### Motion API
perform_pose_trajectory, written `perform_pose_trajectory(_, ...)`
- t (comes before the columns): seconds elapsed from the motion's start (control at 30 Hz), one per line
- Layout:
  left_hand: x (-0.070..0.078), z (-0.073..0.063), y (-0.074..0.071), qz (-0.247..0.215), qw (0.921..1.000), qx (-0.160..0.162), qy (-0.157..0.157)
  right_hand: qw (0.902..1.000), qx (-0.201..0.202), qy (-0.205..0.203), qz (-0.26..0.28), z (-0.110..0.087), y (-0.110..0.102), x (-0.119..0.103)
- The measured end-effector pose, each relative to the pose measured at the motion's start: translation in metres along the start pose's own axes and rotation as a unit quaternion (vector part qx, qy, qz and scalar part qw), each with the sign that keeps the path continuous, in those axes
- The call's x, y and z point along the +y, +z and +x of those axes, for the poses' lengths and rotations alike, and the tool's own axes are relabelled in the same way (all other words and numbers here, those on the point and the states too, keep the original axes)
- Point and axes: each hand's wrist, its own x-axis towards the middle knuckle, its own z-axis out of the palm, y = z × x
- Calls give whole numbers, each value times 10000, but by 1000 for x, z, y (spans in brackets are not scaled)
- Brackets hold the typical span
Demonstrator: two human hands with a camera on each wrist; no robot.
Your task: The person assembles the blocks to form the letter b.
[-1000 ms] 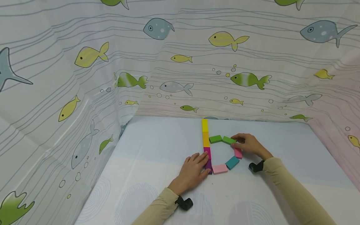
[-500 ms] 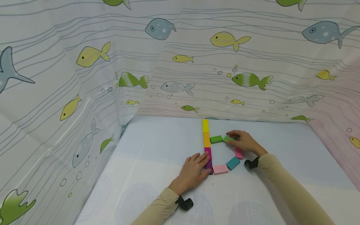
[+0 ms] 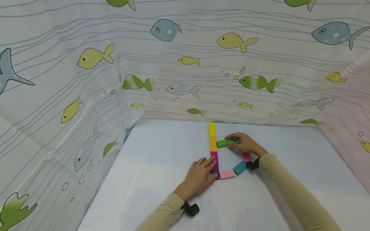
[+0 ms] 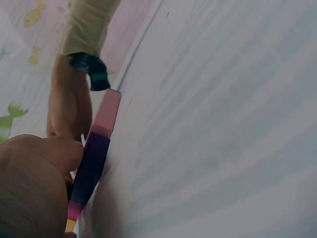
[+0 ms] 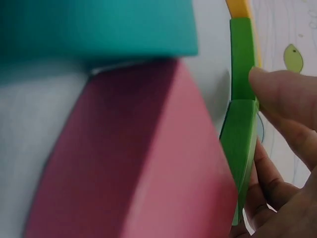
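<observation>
Flat coloured blocks lie on the table in the outline of a letter D. My left hand (image 3: 196,178) rests its fingers on the purple block (image 3: 215,169) and the magenta block (image 3: 214,154), at the near end of the straight side. At the far side of the curve, my right hand (image 3: 245,143) pinches a green block (image 5: 238,134), thumb on the near side and fingers beyond. Its end meets another green block (image 3: 222,144), which reaches the orange block (image 3: 213,143). A pink block (image 3: 246,157) sits under the right wrist, partly hidden.
A yellow block (image 3: 212,129) tops the straight side, close to the back wall. The teal block (image 3: 240,167) and light pink block (image 3: 227,174) form the lower curve. A fish-print curtain (image 3: 202,73) encloses the white table (image 3: 162,144) at the back and sides.
My right hand has moved left along the curve, and its green block has shifted left against the other green one, away from the pink block. The left hand stays in place.
</observation>
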Motion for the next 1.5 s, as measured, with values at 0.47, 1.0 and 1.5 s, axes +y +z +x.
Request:
perform_pose_trajectory(0.47, 0, 1, 2, 19, 10000, -24, -24, 9997, 29, 188, -135, 3, 1, -6)
perform_pose_trajectory(1.0, -3, 1, 5, 5, 10000, 41, -2, 9995, -33, 284, -118, 6, 1, -5)
perform_pose_trajectory(1.5, 0, 1, 1, 54, 10000, -50, 15, 9949, -129, 776, 625, -5, -12, 14)
